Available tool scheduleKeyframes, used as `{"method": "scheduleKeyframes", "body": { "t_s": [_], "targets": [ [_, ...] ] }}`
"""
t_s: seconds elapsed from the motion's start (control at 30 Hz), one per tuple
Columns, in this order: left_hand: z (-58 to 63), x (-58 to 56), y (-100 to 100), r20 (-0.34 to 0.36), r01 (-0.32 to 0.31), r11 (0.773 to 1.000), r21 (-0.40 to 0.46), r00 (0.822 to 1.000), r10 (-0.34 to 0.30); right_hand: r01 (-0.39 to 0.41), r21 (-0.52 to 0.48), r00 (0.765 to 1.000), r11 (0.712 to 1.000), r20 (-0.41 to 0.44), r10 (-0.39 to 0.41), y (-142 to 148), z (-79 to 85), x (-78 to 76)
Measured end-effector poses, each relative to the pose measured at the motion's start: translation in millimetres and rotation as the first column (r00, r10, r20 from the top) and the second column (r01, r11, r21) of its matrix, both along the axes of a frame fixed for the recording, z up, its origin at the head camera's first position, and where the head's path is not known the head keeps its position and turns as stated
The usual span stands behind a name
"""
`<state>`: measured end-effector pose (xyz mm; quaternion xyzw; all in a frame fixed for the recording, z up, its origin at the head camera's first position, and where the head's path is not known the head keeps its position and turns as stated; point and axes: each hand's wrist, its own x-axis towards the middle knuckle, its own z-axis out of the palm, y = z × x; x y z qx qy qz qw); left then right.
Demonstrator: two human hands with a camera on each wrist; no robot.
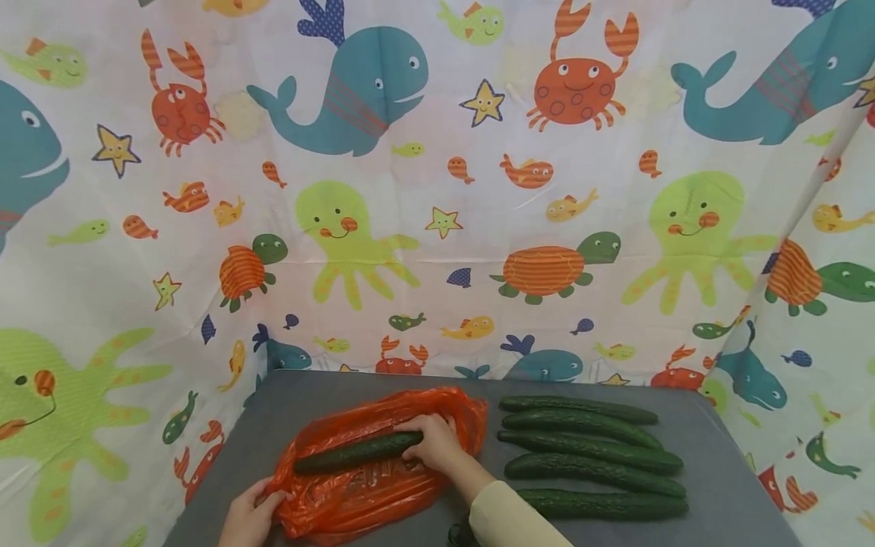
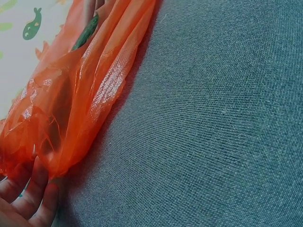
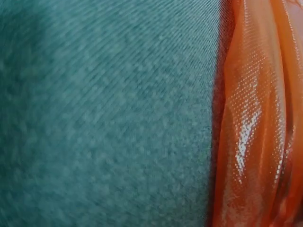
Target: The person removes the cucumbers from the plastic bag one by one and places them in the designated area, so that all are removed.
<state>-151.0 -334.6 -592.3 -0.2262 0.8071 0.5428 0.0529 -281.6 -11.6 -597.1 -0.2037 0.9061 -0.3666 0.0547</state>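
Note:
An orange plastic bag (image 1: 393, 494) lies spread on the table with its opening facing up. One long dark green cucumber (image 1: 355, 453) lies within the bag's opening, tilted slightly up to the right. My right hand (image 1: 436, 444) grips this cucumber by its right end, thumb on the near side. At the bag's left end my left hand (image 1: 251, 515) pinches the plastic edge; the left wrist view shows its fingers (image 2: 35, 184) against the gathered orange film. The right wrist view catches only the bag's side (image 3: 255, 113) and tabletop, with the hand out of frame.
Several cucumbers (image 1: 591, 448) lie side by side in a row on the grey table (image 1: 724, 486), right of the bag. A dark object (image 1: 461, 535) shows partly beside the right sleeve (image 1: 513, 516). A sea-animal printed curtain (image 1: 437, 327) encloses the back and sides.

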Motion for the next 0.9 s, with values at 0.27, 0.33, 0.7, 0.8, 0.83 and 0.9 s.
{"method": "scheduleKeyframes", "body": {
  "t_s": [0.27,0.33,0.7,0.8,0.83,0.9],
  "targets": [
    [0.5,0.8,1.3,0.019,-0.015,1.0,0.026,1.0,0.015,0.01,-0.112,0.994,0.994,0.113,0.003,-0.1,6.0,-1.6],
    [1.9,0.6,2.1,0.023,-0.018,0.999,0.029,1.0,0.017,0.009,-0.121,0.992,0.993,0.127,0.006,0.1,8.8,-2.3],
    [6.7,0.7,2.7,0.003,-0.015,1.0,-0.007,1.0,0.015,0.017,-0.14,0.993,0.99,0.117,0.0,3.6,33.4,-1.2],
    [6.1,-0.3,2.1,-0.007,-0.014,1.0,-0.003,1.0,0.014,0.023,-0.161,0.994,0.987,0.11,-0.006,5.7,41.1,-0.2],
    [6.1,-0.6,1.9,-0.005,-0.018,1.0,0.0,1.0,0.018,0.025,-0.167,0.994,0.986,0.11,-0.007,6.2,43.7,0.3],
    [6.4,-1.2,1.4,-0.006,-0.015,1.0,0.002,1.0,0.015,0.025,-0.18,0.994,0.983,0.106,-0.006,7.1,47.8,1.2]
  ]
}}
